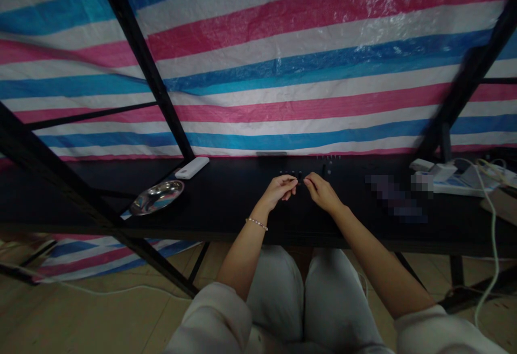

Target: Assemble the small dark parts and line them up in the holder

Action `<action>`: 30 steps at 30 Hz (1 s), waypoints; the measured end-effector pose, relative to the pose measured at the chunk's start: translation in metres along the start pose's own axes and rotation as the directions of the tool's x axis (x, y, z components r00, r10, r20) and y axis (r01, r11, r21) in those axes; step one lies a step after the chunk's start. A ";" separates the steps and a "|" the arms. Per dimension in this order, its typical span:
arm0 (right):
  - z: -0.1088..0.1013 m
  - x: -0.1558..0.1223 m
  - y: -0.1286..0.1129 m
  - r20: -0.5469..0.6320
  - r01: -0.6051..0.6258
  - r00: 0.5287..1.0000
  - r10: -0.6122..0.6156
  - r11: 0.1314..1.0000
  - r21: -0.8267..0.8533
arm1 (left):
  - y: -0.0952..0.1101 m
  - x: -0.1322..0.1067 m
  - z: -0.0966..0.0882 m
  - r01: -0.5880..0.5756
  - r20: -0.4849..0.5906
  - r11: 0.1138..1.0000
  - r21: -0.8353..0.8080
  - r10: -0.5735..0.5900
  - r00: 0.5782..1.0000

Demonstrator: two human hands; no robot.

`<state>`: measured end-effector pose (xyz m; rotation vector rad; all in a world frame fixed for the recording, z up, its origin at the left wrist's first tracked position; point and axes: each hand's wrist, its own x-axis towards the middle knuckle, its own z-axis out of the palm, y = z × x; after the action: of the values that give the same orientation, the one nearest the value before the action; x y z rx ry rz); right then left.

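Note:
My left hand (279,188) and my right hand (322,190) meet over the middle of a black table (226,203), fingertips almost touching. Both are pinched closed around a small dark piece (299,180) held between them; it is too small and dark to name. Several more small dark parts (328,166) lie on the table just beyond my fingers. A bead bracelet circles my left wrist.
A shiny metal dish (157,196) sits at the table's left, with a white oblong device (192,167) behind it. White boxes and cables (452,179) crowd the right end. Black frame bars (137,57) slant across a striped tarp (283,63) behind the table.

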<state>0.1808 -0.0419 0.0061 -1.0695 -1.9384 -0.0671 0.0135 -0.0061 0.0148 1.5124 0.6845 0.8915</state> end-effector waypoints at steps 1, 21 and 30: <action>0.000 0.000 0.000 -0.009 0.006 1.000 -0.006 1.000 0.001 | 0.000 0.000 0.000 -0.004 -0.007 1.000 -0.001 0.004 1.000; 0.001 0.001 -0.005 -0.033 0.048 0.998 -0.047 0.998 0.032 | 0.000 0.000 0.001 0.006 -0.116 0.998 -0.069 -0.014 0.993; 0.000 0.002 -0.007 -0.029 0.059 0.998 -0.058 0.998 0.030 | 0.000 0.001 0.000 -0.002 -0.129 0.993 -0.117 -0.013 0.992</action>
<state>0.1756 -0.0454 0.0100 -0.9861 -1.9395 -0.0837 0.0142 -0.0056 0.0152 1.3563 0.7173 1.0148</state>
